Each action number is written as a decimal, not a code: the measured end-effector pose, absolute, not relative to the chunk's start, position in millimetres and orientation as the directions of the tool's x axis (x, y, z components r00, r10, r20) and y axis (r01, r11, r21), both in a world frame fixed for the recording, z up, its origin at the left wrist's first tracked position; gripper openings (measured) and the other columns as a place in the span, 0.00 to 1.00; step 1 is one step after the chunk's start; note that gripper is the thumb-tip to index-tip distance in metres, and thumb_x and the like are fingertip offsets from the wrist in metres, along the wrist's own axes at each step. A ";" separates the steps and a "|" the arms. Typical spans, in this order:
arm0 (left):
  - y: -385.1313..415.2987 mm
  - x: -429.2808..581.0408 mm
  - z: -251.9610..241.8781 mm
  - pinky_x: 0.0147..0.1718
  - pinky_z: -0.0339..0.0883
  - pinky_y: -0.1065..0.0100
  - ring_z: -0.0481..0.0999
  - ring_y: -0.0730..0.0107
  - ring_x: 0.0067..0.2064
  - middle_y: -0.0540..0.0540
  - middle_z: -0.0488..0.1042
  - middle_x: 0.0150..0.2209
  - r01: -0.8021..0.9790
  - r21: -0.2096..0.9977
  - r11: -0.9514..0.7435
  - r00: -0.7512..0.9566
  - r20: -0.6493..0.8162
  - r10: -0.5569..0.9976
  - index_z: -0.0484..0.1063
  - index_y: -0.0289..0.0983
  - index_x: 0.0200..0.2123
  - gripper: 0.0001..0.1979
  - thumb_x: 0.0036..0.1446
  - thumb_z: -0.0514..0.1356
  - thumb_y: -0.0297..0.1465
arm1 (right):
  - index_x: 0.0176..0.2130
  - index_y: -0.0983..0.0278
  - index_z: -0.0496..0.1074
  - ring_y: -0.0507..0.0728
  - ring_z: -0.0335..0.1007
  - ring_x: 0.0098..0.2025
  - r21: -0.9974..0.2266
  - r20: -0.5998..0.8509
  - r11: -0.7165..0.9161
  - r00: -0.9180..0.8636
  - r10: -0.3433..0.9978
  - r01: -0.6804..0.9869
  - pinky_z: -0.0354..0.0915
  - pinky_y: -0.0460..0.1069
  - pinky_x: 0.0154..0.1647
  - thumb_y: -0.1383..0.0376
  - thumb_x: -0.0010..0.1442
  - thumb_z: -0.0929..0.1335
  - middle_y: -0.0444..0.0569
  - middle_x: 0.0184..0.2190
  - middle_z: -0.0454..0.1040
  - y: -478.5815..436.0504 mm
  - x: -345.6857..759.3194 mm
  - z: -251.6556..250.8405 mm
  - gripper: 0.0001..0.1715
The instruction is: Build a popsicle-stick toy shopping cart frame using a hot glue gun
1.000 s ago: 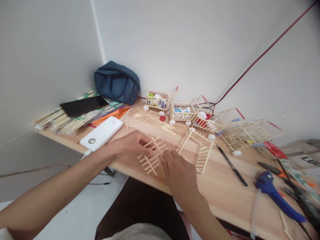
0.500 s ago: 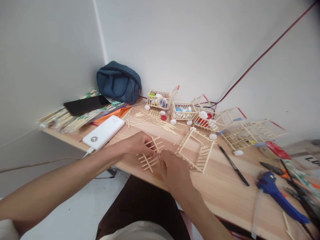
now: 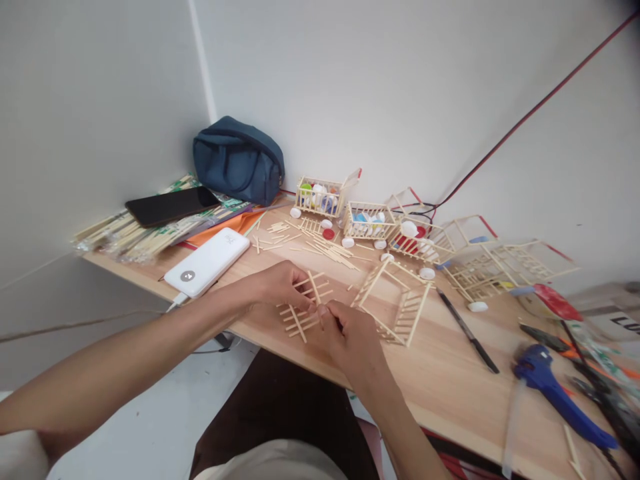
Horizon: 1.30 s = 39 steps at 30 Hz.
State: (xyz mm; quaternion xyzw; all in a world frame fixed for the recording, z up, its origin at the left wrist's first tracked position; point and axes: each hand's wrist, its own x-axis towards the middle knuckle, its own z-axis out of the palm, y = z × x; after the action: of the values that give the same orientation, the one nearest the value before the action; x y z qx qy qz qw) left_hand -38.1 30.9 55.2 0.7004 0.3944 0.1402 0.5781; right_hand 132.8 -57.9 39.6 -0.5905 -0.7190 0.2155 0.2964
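Low in the frame, the right hand comes in from the bottom edge with its knuckles up and fingers curled. Its thumb and forefinger are pinched on the near right end of a flat stick lattice. The left hand reaches in from the lower left on a long bare forearm, palm down. Its fingertips are closed on the same lattice, meeting the right hand's fingertips. The lattice lies at frame centre, just inside the front edge of the wooden bench, which runs diagonally toward the lower right. Bare wood lies open to the right of the hands, bounded by a black pen. A box-shaped stick frame stands just right of the lattice, and a white power bank lies to its left. Farther up, loose sticks are scattered before a row of stick carts. A blue pouch sits in the white wall corner.
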 end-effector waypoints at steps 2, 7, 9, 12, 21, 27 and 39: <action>32.4 -38.0 52.4 0.20 0.54 0.74 0.65 0.76 0.21 0.52 0.69 0.19 0.382 0.924 -0.010 0.659 -0.265 0.704 0.75 0.33 0.22 0.13 0.41 0.68 0.38 | 0.21 0.62 0.57 0.49 0.53 0.22 -0.700 0.167 0.201 -0.116 0.979 0.686 0.46 0.46 0.25 0.60 0.64 0.59 0.39 0.17 0.57 -58.0 132.8 38.6 0.21; 35.7 -37.3 47.1 0.20 0.55 0.75 0.65 0.75 0.21 0.52 0.70 0.19 0.351 0.936 -0.012 0.683 -0.247 0.688 0.75 0.33 0.22 0.13 0.42 0.69 0.38 | 0.20 0.62 0.59 0.49 0.54 0.21 -0.868 0.028 0.093 -0.139 0.990 0.489 0.49 0.46 0.24 0.55 0.63 0.60 0.39 0.16 0.58 -54.8 137.3 35.6 0.23; 36.1 -36.2 46.1 0.20 0.55 0.75 0.65 0.76 0.22 0.53 0.70 0.19 0.372 0.928 -0.020 0.676 -0.256 0.691 0.75 0.33 0.23 0.11 0.43 0.68 0.36 | 0.21 0.62 0.61 0.48 0.52 0.19 -0.939 -0.077 -0.016 -0.164 0.984 0.343 0.48 0.45 0.22 0.53 0.62 0.61 0.39 0.14 0.58 -53.5 139.2 35.0 0.23; 35.7 -33.6 45.5 0.21 0.54 0.75 0.65 0.76 0.22 0.53 0.68 0.19 0.400 0.916 -0.033 0.661 -0.264 0.702 0.74 0.32 0.23 0.09 0.43 0.66 0.33 | 0.22 0.62 0.62 0.46 0.45 0.16 -0.967 -0.243 -0.223 -0.184 0.952 0.122 0.42 0.45 0.19 0.49 0.60 0.64 0.36 0.13 0.57 -53.2 139.4 35.5 0.24; 39.3 -36.3 52.9 0.28 0.59 0.75 0.67 0.75 0.29 0.51 0.71 0.28 0.318 0.944 -0.089 0.779 -0.206 0.593 0.75 0.32 0.34 0.15 0.55 0.62 0.40 | 0.23 0.62 0.62 0.50 0.56 0.21 -0.884 -0.065 -0.032 -0.055 0.996 0.466 0.51 0.47 0.25 0.53 0.63 0.60 0.41 0.16 0.62 -55.0 142.7 33.9 0.22; 43.9 -42.1 42.8 0.26 0.58 0.75 0.66 0.76 0.27 0.48 0.73 0.27 0.237 0.971 0.007 0.780 -0.195 0.594 0.76 0.31 0.32 0.19 0.57 0.61 0.44 | 0.24 0.61 0.61 0.53 0.61 0.26 -0.709 0.110 0.128 -0.071 0.991 0.694 0.51 0.49 0.29 0.58 0.65 0.58 0.43 0.19 0.63 -59.2 141.9 35.7 0.20; 34.0 -35.6 38.2 0.28 0.60 0.75 0.70 0.73 0.29 0.47 0.76 0.25 0.303 0.936 -0.177 0.661 -0.073 0.747 0.78 0.30 0.27 0.16 0.56 0.59 0.38 | 0.25 0.62 0.61 0.43 0.39 0.15 -0.872 -0.445 -0.470 -0.180 0.877 -0.137 0.38 0.43 0.16 0.46 0.51 0.71 0.33 0.13 0.55 -51.6 142.9 42.5 0.25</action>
State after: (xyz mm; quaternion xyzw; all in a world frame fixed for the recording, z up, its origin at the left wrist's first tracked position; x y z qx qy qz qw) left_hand -35.6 34.0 38.2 0.7386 0.3554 0.2074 0.5340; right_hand 142.9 -51.6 42.5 -0.5209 -0.3554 0.6811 0.3722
